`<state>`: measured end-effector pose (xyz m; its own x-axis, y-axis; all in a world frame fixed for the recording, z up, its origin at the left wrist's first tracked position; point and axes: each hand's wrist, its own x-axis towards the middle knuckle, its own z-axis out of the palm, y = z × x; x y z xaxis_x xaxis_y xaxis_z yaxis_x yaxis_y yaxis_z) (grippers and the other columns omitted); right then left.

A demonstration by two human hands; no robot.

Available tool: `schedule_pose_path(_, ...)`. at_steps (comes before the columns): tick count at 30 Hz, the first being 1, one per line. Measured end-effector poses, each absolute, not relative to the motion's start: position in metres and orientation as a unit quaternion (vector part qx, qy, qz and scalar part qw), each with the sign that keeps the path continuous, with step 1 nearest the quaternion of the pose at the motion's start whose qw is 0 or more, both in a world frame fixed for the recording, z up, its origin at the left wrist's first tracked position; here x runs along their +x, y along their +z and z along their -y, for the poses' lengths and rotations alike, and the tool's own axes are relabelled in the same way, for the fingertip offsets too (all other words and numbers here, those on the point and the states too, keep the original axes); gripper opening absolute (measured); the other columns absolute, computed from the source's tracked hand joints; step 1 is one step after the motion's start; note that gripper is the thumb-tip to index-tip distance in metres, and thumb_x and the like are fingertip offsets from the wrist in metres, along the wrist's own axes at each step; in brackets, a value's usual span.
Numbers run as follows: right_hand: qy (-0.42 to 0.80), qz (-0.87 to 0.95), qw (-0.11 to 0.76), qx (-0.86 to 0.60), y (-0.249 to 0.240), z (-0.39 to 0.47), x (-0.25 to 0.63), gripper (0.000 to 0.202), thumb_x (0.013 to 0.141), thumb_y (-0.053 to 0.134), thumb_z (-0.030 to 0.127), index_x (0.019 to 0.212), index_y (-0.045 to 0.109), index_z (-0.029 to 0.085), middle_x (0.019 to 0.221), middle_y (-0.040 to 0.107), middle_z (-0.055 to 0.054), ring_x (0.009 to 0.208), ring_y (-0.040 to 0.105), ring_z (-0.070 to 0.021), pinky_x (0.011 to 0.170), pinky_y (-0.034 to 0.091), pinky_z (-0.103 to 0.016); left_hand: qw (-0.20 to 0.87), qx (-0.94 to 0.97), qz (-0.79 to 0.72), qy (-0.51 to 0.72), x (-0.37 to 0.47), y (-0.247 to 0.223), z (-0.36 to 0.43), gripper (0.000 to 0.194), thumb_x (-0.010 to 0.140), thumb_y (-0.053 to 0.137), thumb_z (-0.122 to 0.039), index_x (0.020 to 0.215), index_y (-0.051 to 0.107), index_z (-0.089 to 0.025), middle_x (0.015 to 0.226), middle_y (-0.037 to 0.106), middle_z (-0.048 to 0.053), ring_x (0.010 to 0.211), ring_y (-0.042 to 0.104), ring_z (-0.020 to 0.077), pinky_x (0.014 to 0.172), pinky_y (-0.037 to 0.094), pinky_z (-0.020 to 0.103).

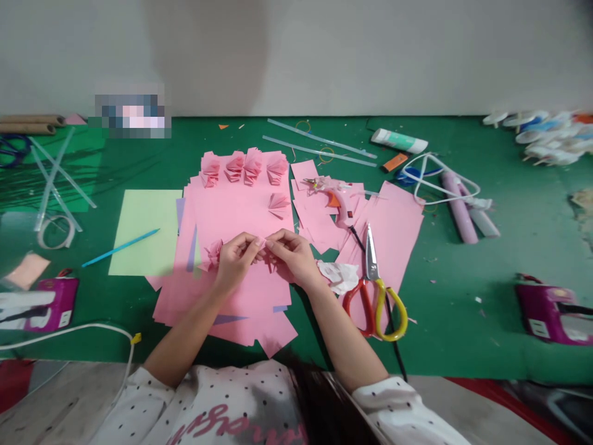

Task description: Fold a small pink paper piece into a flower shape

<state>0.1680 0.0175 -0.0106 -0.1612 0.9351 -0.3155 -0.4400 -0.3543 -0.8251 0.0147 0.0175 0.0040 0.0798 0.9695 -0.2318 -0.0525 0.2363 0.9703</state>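
My left hand (238, 256) and my right hand (291, 253) meet over a stack of pink paper (241, 216). Thumbs and forefingers of both pinch a small piece of folded pink paper (263, 243), mostly covered by the fingers. Beside my left hand lies a pleated pink paper fan (213, 254). Another pleated fan (278, 206) rests farther up the stack, and several more line its far edge, such as the one at the left corner (210, 170). Just right of my right hand is a crumpled white tissue (340, 277).
To the right lie scissors (370, 259) with red and yellow handles, a pink glue gun (340, 201) and pink paper scraps (389, 216). Clear glue sticks (319, 151) lie at the back. On the left are a pale green sheet (139, 213), a blue pencil (120, 247) and a tape roll (55, 232).
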Motion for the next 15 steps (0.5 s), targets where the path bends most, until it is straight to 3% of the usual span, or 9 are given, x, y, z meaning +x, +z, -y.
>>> schedule_pose_path(15, 0.675, 0.320, 0.476, -0.464, -0.0075, -0.0165, 0.1656, 0.042, 0.073, 0.088, 0.054, 0.075, 0.064, 0.019, 0.055, 0.062, 0.004, 0.045, 0.050, -0.0086, 0.042, 0.042, -0.022, 0.583, 0.464, -0.518, 0.419, 0.0150, 0.0003, -0.0168, 0.034, 0.087, 0.075, -0.048, 0.079, 0.065, -0.017, 0.065, 0.067, 0.000, 0.059, 0.061, 0.0106, 0.056, 0.049, 0.023)
